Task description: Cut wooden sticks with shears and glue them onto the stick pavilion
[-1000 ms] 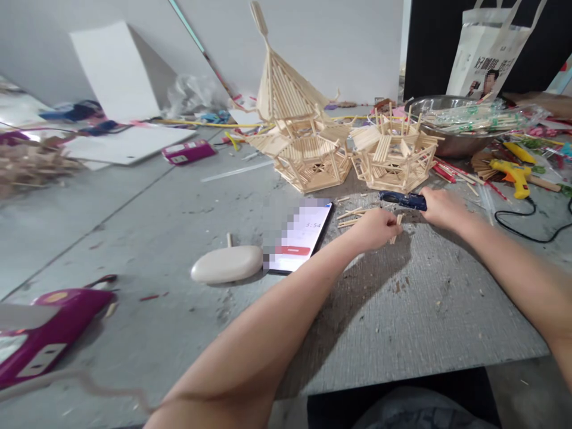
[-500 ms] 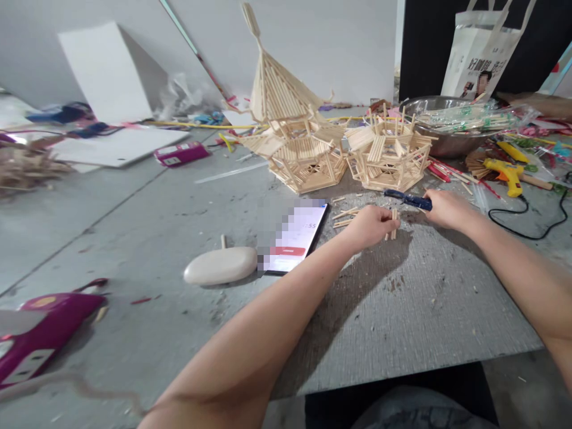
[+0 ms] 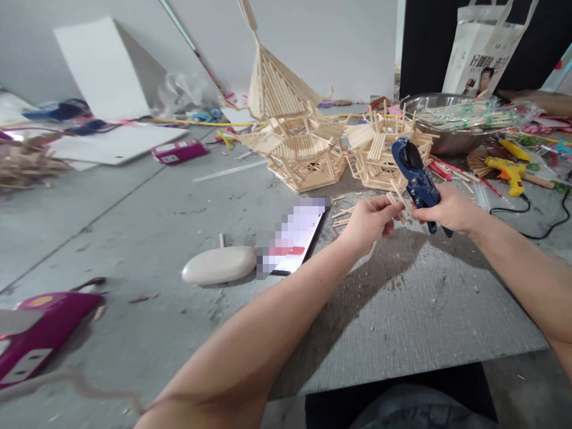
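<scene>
My left hand is closed, pinching several short wooden sticks between thumb and fingers. My right hand is wrapped round a dark blue hand cutter, its rounded head pointing up and away. The right fingertips come close to the sticks; whether they touch them is unclear. More loose short sticks lie on the board just left of my left hand. Just beyond my hands stand two stick-built models, a tall one with a pointed roof and a lower roofless one.
A phone lies beside a pale rounded case to the left. At right are a yellow glue gun with its black cord and a metal bowl holding bagged sticks. Magenta boxes lie at left.
The cutter has swung from lying low and level to upright in my right hand, which has come nearer the left. The sticks in my left hand have tilted.
</scene>
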Demonstrator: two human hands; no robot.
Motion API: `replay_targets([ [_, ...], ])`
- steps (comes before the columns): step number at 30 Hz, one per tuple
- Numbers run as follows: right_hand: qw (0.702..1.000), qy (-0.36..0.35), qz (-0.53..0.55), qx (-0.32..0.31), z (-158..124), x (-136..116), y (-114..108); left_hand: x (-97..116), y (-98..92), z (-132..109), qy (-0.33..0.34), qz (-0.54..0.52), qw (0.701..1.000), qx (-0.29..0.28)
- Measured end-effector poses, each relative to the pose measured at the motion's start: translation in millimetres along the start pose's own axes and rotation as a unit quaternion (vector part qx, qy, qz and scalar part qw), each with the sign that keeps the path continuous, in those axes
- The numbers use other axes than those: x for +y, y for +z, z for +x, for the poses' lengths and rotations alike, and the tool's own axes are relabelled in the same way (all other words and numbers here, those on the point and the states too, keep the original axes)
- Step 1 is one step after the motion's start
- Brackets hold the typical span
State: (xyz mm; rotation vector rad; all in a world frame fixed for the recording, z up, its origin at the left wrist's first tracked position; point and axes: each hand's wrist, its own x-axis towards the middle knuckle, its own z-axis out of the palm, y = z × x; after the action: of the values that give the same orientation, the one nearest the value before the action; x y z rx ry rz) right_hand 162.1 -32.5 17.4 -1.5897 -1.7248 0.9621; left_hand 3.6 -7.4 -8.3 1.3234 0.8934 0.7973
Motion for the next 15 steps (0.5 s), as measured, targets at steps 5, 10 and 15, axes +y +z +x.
replay_targets([
  [5, 1.000, 0.005, -0.023, 0.002, -1.1, -1.8, 4.6, -1.1, 1.0, -0.4, 0.012, -0.017, 1.000, -0.007],
  [10, 0.999, -0.037, 0.005, 0.003, -1.6, -0.9, 8.6, -2.5, 0.5, 0.7, 0.006, -0.035, 0.999, -0.003],
  [15, 0.990, -0.136, 0.039, 0.017, -2.2, 1.5, 5.7, 2.0, -4.5, 2.1, -0.065, -0.138, 0.988, 0.005],
])
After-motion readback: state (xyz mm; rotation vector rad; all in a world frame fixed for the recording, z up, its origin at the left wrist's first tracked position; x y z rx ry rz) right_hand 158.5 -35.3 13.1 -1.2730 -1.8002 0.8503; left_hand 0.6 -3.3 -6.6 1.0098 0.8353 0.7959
